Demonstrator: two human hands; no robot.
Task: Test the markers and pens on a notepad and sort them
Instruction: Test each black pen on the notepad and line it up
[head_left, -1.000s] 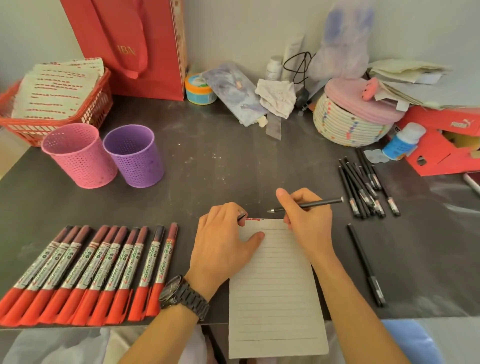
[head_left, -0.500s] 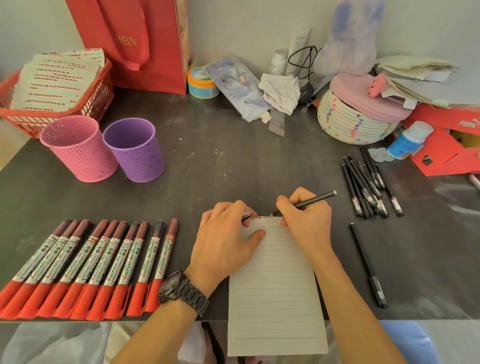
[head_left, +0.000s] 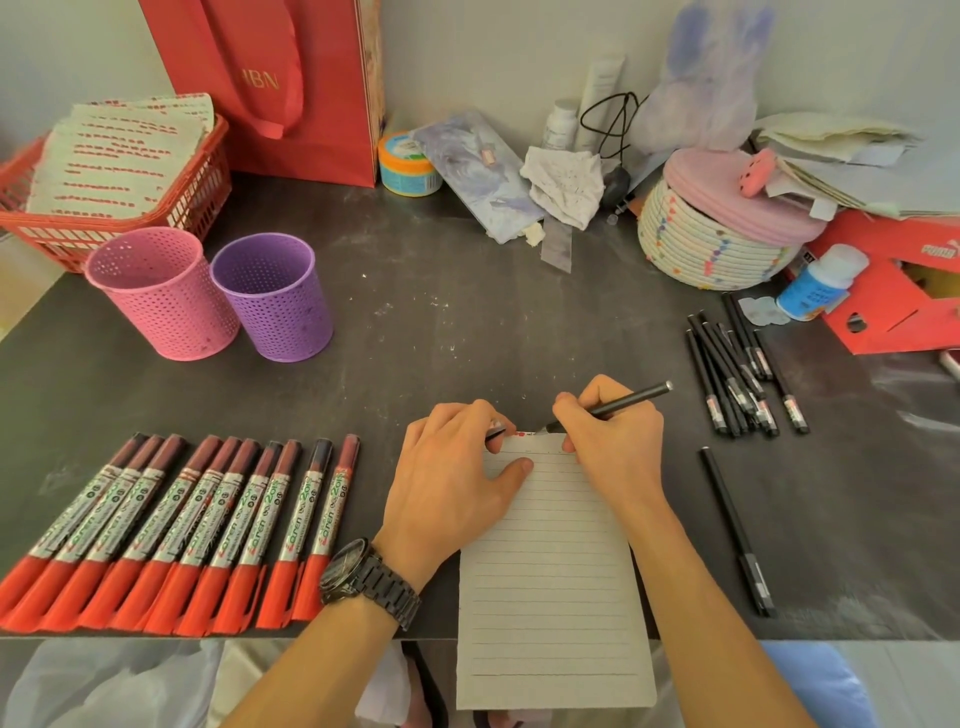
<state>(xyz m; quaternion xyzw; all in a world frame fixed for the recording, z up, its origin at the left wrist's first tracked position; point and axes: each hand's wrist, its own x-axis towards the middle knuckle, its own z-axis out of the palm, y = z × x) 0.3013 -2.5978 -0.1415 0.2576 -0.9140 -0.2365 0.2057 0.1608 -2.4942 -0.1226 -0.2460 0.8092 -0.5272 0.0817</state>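
Observation:
A lined notepad (head_left: 553, 577) lies at the table's front edge, hanging over it. My right hand (head_left: 615, 441) grips a thin black pen (head_left: 623, 402) in a writing hold, its tip at the pad's top margin by small red marks. My left hand (head_left: 457, 480) rests on the pad's upper left corner, thumb on the paper, its fingers curled round a small dark piece (head_left: 496, 432) that looks like the pen's cap. Several red markers (head_left: 176, 525) lie in a row at the left. A pile of black pens (head_left: 737, 366) lies at the right, with one separate black pen (head_left: 735, 530) nearer me.
A pink mesh cup (head_left: 161, 291) and a purple mesh cup (head_left: 272, 293) stand at the back left, before a red basket (head_left: 98, 228) of papers and a red bag (head_left: 270, 83). A woven lidded basket (head_left: 717, 234), a small bottle (head_left: 821, 283) and red boxes (head_left: 904, 291) crowd the back right.
My right hand has tilted the pen from lying level above the pad down into a writing hold, bringing its tip onto the top margin. My left hand has stayed on the pad.

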